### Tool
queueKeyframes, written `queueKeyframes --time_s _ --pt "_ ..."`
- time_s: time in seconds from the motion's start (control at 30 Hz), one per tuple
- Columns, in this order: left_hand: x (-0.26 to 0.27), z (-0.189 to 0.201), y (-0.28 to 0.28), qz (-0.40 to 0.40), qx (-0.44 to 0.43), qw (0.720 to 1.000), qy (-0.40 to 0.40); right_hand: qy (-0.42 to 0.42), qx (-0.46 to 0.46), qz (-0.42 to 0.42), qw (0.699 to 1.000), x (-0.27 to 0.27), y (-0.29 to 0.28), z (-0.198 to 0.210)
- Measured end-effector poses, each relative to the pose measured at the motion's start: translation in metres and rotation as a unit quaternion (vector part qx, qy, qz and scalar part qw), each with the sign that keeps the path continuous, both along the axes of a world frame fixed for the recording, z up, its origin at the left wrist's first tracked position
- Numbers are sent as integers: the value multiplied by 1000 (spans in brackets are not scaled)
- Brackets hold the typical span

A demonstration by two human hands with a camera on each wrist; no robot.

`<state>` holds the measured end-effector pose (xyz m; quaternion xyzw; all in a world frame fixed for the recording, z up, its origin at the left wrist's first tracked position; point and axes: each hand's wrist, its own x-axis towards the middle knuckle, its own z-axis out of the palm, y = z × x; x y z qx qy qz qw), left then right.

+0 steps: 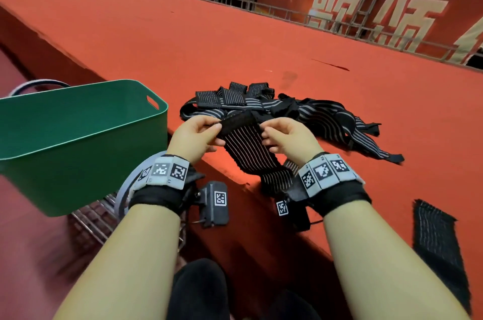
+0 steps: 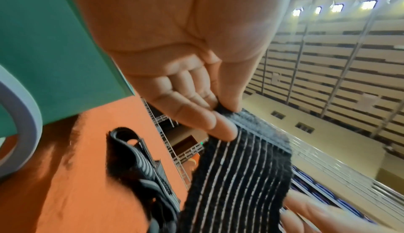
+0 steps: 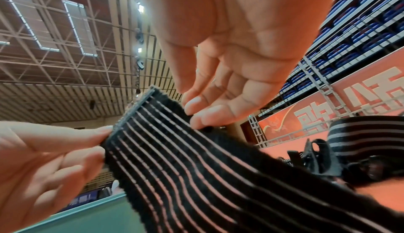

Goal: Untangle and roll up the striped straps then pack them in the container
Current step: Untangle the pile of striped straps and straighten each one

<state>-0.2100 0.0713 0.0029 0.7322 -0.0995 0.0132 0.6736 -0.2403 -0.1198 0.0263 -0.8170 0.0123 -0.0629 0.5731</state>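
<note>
A strap [image 1: 243, 136] end is pinched at each corner by the left hand [image 1: 194, 134] and right hand [image 1: 287, 136], apparently spread flat so rolling can start, bin [image 1: 78, 142] nearby

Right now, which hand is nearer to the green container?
Left. The left hand pinches the striped strap end just beside the green container; the right hand holds the strap's far edge, farther away.

- An indoor sports arena or hall — tiers of blue seats [image 3: 358, 22] are rising behind metal railings [image 1: 326, 16].
- A trussed steel roof [image 3: 65, 29] is spanning overhead, floodlights [image 2: 336, 8] shining.
- A red banner [image 1: 366, 11] with large characters is hanging beside the red-carpeted stage [image 1: 183, 32] — serving as worktop.
</note>
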Motion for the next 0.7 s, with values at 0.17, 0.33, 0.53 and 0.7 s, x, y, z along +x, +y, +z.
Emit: queueKeyframes --time_s 0.17,0.33,0.53,0.7 --pt "24 -4 30 68 -117 989 53 51 -2 24 998 55 8 4" --pt "52 -18 43 103 -131 982 89 135 -68 -5 989 120 1 -10" --pt "104 -15 25 127 -81 980 129 126 -211 -31 969 186 -9 -12" --pt "140 -43 13 142 55 977 148 115 -331 75 934 230 15 -12"
